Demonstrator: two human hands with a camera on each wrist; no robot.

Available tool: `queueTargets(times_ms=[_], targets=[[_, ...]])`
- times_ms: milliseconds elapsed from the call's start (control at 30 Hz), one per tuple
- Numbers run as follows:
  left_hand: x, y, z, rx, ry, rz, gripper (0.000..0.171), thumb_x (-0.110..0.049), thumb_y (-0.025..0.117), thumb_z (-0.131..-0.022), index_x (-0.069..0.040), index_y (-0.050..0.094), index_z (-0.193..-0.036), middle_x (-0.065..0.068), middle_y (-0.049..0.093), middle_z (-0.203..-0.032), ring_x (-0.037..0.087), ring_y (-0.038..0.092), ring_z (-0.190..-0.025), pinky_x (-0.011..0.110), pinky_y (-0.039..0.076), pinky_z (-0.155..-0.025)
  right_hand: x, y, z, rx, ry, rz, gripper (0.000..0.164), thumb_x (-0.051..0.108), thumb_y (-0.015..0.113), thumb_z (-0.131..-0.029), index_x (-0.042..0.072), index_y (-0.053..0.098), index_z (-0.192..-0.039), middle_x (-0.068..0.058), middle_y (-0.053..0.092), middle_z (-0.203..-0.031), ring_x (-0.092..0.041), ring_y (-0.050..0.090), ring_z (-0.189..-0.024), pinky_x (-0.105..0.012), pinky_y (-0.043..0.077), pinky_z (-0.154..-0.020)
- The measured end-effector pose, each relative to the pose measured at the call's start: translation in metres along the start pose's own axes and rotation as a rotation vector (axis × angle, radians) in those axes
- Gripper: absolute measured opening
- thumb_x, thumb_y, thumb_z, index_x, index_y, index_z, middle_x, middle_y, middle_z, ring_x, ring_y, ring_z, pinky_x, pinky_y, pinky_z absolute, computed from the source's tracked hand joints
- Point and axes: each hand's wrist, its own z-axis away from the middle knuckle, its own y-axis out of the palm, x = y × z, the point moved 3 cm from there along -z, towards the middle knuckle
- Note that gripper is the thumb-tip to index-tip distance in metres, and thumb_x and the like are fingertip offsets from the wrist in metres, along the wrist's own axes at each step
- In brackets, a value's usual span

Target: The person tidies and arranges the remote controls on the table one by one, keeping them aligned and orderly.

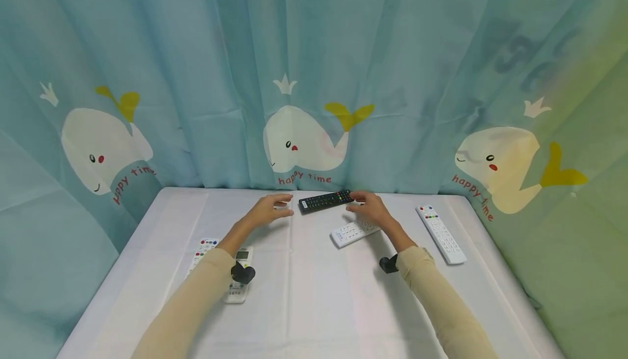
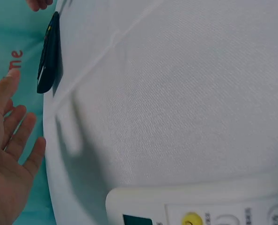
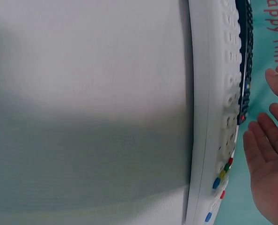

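Observation:
A black remote control [image 1: 326, 201] lies at the back of the white table, slightly angled. My left hand [image 1: 267, 210] is just off its left end, fingers extended and apart from it; the left wrist view shows that hand [image 2: 12, 154] with nothing in it. At the remote's other end is my right hand [image 1: 370, 208], whose fingertips overlap the end in the head view. In the right wrist view this hand [image 3: 272, 159] has loosely spread fingers and holds nothing. Below it lies a white remote control [image 1: 350, 233], partly covered by the hand.
Another white remote [image 1: 441, 235] lies at the right. On the left, an air conditioner remote [image 1: 237, 293] and a white remote with coloured buttons [image 1: 200, 253] are partly hidden by my left arm. A blue curtain [image 1: 235, 146] with whale prints borders the table [image 1: 314, 304].

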Motion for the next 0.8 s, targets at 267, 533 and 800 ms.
queueTargets(times_ms=[267,533,800], targets=[[0.001,0.002,-0.013,0.019,-0.012,-0.028,0.059,-0.017,0.072,-0.094,0.005,0.048,-0.144,0.023,0.054,-0.14,0.038,0.056,-0.124,0.048,0.042,-0.106,-0.008,-0.005,-0.009,0.006,0.064,0.023,0.054,0.024,0.071,-0.094,-0.004,0.056,-0.137,-0.021,0.057,-0.137,-0.037,0.052,-0.127,-0.049,0.043,-0.105],[0.004,0.006,-0.021,0.077,-0.048,-0.085,0.063,-0.021,0.07,-0.096,0.004,0.044,-0.147,0.022,0.048,-0.145,0.037,0.053,-0.127,0.047,0.038,-0.109,-0.019,-0.003,-0.015,0.017,0.134,-0.024,0.057,0.023,0.073,-0.093,-0.006,0.053,-0.138,-0.024,0.057,-0.136,-0.037,0.054,-0.125,-0.047,0.044,-0.104],[0.008,0.014,-0.026,0.113,-0.075,-0.072,0.062,-0.019,0.068,-0.097,0.007,0.042,-0.147,0.024,0.047,-0.146,0.037,0.05,-0.13,0.045,0.034,-0.112,-0.027,0.0,-0.021,0.01,0.135,-0.042,0.059,0.023,0.075,-0.091,-0.007,0.054,-0.137,-0.023,0.06,-0.131,-0.037,0.056,-0.121,-0.047,0.046,-0.102]])
